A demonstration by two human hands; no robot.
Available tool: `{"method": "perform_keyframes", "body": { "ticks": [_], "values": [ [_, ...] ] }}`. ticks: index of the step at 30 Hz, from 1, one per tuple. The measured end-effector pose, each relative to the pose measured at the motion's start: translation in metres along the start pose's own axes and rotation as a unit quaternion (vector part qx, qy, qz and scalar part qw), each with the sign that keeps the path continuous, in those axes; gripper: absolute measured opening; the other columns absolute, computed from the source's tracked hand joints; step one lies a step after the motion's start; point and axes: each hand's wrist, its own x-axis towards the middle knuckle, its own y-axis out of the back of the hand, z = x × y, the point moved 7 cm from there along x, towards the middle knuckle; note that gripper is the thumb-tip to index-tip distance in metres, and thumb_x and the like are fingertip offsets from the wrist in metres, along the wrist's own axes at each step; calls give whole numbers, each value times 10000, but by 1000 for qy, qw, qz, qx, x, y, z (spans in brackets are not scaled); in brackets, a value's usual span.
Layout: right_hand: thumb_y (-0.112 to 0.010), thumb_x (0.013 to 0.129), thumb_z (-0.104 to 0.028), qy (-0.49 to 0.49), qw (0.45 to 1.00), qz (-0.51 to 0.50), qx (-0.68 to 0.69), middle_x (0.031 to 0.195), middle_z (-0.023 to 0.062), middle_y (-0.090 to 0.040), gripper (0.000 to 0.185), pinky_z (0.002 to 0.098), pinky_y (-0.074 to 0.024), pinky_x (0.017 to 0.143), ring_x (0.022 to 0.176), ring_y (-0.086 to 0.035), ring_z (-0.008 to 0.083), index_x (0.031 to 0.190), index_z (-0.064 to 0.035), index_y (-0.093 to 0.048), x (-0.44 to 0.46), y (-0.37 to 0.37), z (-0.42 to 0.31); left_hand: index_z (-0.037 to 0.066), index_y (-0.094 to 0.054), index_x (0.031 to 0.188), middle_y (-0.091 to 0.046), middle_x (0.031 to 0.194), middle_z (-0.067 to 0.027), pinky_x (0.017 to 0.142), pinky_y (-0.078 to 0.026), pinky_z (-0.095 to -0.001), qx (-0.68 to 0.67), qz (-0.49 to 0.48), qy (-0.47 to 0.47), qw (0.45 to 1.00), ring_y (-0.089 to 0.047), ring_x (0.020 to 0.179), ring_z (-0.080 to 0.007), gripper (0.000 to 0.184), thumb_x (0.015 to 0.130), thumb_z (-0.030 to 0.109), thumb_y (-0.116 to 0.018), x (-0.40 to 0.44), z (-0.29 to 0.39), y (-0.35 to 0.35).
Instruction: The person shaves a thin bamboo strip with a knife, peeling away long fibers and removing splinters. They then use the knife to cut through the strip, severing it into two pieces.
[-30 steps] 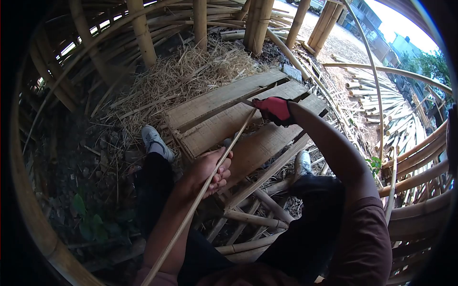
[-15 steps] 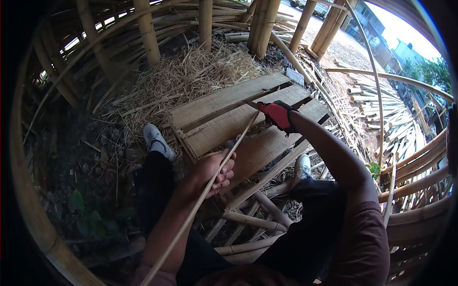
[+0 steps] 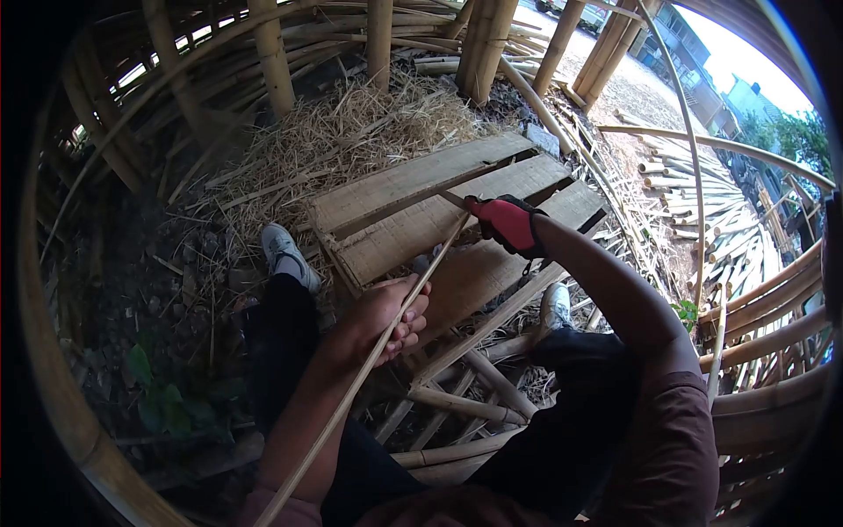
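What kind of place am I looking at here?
Probably a bamboo workshop or building site, partly outdoors: upright bamboo posts, a pile of cut poles in the sunlit yard, and loose shavings beside the slatted wooden bench.

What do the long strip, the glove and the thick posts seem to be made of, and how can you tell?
Long strip: bamboo or wood, unpainted; thin, pale, slender.
Glove: probably fabric, maybe synthetic, red and black; it fits closely.
Thick posts: apparently bamboo, fairly smooth, unpainted; round, with ringed joints.
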Motion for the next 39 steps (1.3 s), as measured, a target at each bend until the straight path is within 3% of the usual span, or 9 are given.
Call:
{"method": "perform_keyframes", "body": {
  "ticks": [12, 18, 20, 26, 28, 29, 32, 36, 39],
  "values": [
    [-470, 874, -690, 13, 998, -60, -21, 501, -31, -404, 636, 275, -257, 367, 380, -343, 96, 661, -96, -548, 8, -2, -9, 55, -439, 985, -344, 544, 50, 259, -293, -167, -16, 2, 4, 1000, -337, 346, -22, 234, 1047, 259, -343, 2, -3, 5],
    [-458, 882, -682, -8, 1000, -10, 5, 501, -19, -393, 635, 284, -259, 369, 380, -351, 105, 659, -94, -549, -11, -14, -15, 47, -434, 987, -349, 554, 41, 261, -294, -163, -25, -9, 13, 1000, -338, 350, -16, 257, 1050, 274, -331, 1, -4, 5],
    [-450, 885, -680, -22, 997, -77, 9, 501, -16, -390, 642, 289, -265, 371, 385, -356, 112, 665, -86, -552, 4, -8, -7, 46, -433, 987, -347, 554, 43, 264, -294, -158, -23, -14, 6, 1000, -340, 353, -13, 259, 1051, 271, -323, 4, -5, 5],
    [-428, 892, -677, -19, 1000, -4, 17, 524, -17, -400, 639, 285, -273, 371, 386, -348, 113, 683, -87, -556, -19, -18, -18, 40, -432, 989, -347, 557, 44, 265, -292, -157, -25, -28, 9, 999, -341, 353, -16, 259, 1052, 264, -318, 0, -4, 7],
    [-433, 895, -669, -73, 990, -114, 38, 525, -13, -400, 632, 287, -268, 370, 389, -348, 110, 693, -83, -557, -2, -15, -5, 38, -432, 991, -346, 560, 45, 265, -290, -157, -30, -29, 10, 999, -336, 352, -15, 250, 1050, 254, -321, 0, -3, 5],
    [-449, 890, -665, 5, 999, -38, 30, 523, -18, -392, 618, 282, -261, 369, 391, -346, 100, 696, -89, -562, 7, -7, -5, 36, -432, 993, -346, 562, 46, 265, -289, -157, -37, -29, 8, 999, -331, 352, -14, 241, 1049, 244, -324, 0, -3, 5],
    [-451, 891, -662, -33, 998, -2, 59, 526, -27, -395, 608, 275, -259, 370, 393, -345, 92, 696, -98, -566, -35, -28, -18, 33, -435, 996, -343, 566, 49, 263, -284, -157, -46, -26, 11, 999, -326, 352, -12, 219, 1044, 218, -327, -2, -3, 6],
    [-479, 888, -639, -32, 990, -97, 101, 527, -32, -397, 557, 272, -255, 371, 392, -342, 96, 744, -112, -590, -20, -7, -11, 33, -436, 999, -341, 565, 51, 260, -286, -158, -49, -29, 9, 998, -327, 353, -12, 213, 1042, 213, -330, -1, -1, 6],
    [-475, 923, -557, 15, 991, -63, 116, 574, -17, -463, 498, 235, -321, 394, 432, -431, 98, 954, -78, -608, -15, 26, -11, 33, -437, 1000, -340, 567, 52, 259, -289, -157, -53, -29, 6, 998, -327, 352, -10, 210, 1043, 208, -327, 1, -1, 10]
  ]
}}
